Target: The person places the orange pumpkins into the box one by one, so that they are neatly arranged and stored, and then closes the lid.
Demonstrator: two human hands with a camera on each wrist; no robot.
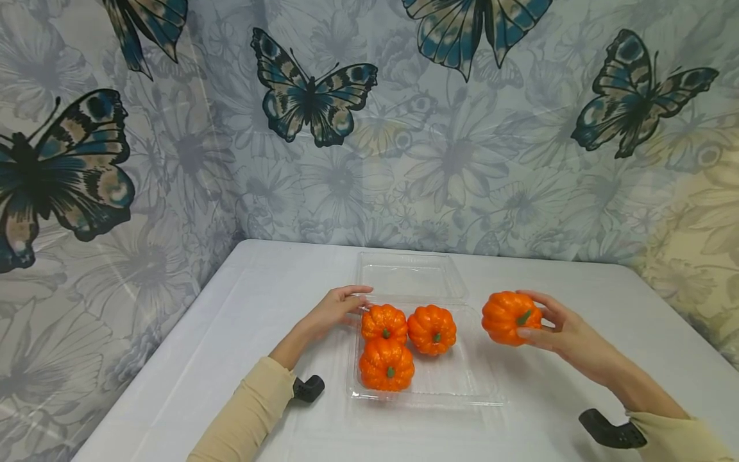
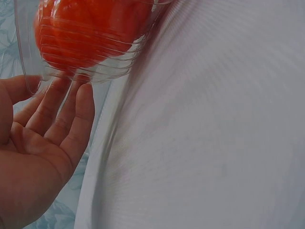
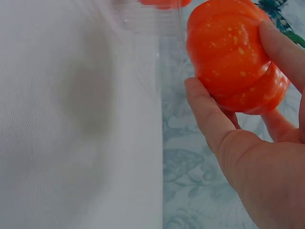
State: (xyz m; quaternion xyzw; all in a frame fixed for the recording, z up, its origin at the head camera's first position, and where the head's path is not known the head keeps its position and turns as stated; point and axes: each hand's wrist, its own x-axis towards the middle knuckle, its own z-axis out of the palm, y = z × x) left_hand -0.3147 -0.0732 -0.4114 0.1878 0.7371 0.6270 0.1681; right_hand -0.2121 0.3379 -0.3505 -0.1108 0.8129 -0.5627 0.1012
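Note:
My right hand (image 1: 568, 333) holds an orange mini pumpkin (image 1: 508, 318) with a green stem, raised to the right of a clear plastic clamshell container (image 1: 462, 385). In the right wrist view, thumb and fingers lie around the pumpkin (image 3: 233, 57). At the container's far left corner, my left hand (image 1: 335, 311) holds its rim, thumb and fingers on either side of it in the left wrist view. Three more pumpkins sit inside: one at back left (image 1: 383, 323), one at front left (image 1: 387, 366) and one at back middle (image 1: 432, 330).
The container's clear lid (image 1: 410, 276) lies folded back behind it. Everything stands on a white-covered table (image 1: 277, 276). Butterfly-patterned fabric (image 1: 340, 186) rises behind and on the left. Black wrist mounts (image 1: 612, 431) stick out by both sleeves.

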